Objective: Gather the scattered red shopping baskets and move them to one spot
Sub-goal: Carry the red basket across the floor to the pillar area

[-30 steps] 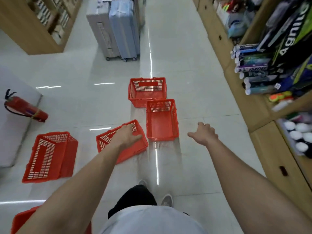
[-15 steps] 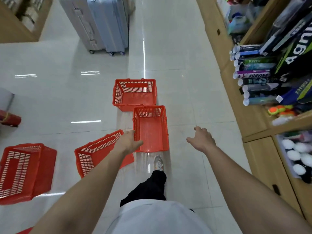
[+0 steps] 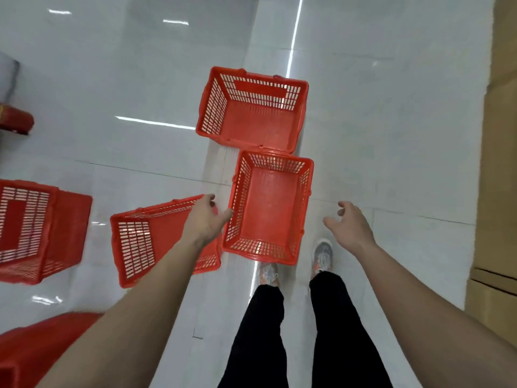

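Left to right, clock positions taken from frame centre. 9 o'clock edge: tipped basket (image 3: 33,233) on its side, cut off by the frame. 8 o'clock corner: red plastic blur (image 3: 42,348), probably another basket, can't confirm. Just left of centre: second tipped basket (image 3: 145,239), mouth facing 9 o'clock. Left hand (image 3: 205,222) over it, fingers spread, empty, thumb at the near basket's left rim; contact unclear. Centre: near basket (image 3: 270,208) upright at the person's shoes (image 3: 321,254). 12 o'clock: far basket (image 3: 251,113) upright, touching the near one's far rim. Right hand (image 3: 349,228) at 3 o'clock, open, loosely curled, empty, off the rim. Judgement: nothing stacked, every basket still to collect. Looks like a two-hand reach for the near basket.
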The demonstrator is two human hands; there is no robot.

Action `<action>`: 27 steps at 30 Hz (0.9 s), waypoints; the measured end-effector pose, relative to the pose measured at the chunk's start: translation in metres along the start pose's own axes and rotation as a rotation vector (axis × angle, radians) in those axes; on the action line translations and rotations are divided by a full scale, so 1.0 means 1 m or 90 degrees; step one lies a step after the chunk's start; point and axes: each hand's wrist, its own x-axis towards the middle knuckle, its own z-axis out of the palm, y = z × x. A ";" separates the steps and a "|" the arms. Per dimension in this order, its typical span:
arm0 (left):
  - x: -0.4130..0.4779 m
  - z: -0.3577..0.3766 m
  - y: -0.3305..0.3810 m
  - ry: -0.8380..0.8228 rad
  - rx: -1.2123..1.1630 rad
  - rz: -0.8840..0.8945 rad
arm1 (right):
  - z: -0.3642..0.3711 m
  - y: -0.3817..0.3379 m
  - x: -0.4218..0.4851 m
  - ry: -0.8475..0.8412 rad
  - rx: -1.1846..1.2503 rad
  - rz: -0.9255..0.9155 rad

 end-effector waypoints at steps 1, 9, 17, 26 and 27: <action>0.029 0.019 -0.010 0.006 0.000 -0.012 | 0.018 0.008 0.035 -0.009 0.009 0.001; 0.216 0.173 -0.106 0.141 -0.108 -0.135 | 0.175 0.109 0.245 -0.010 0.055 0.041; 0.268 0.247 -0.165 0.166 -0.050 -0.085 | 0.265 0.133 0.282 0.064 0.201 -0.039; 0.198 0.202 -0.141 0.176 -0.111 -0.034 | 0.192 0.101 0.229 0.134 0.193 -0.066; 0.181 0.190 -0.134 0.175 -0.129 -0.040 | 0.175 0.091 0.213 0.135 0.196 -0.077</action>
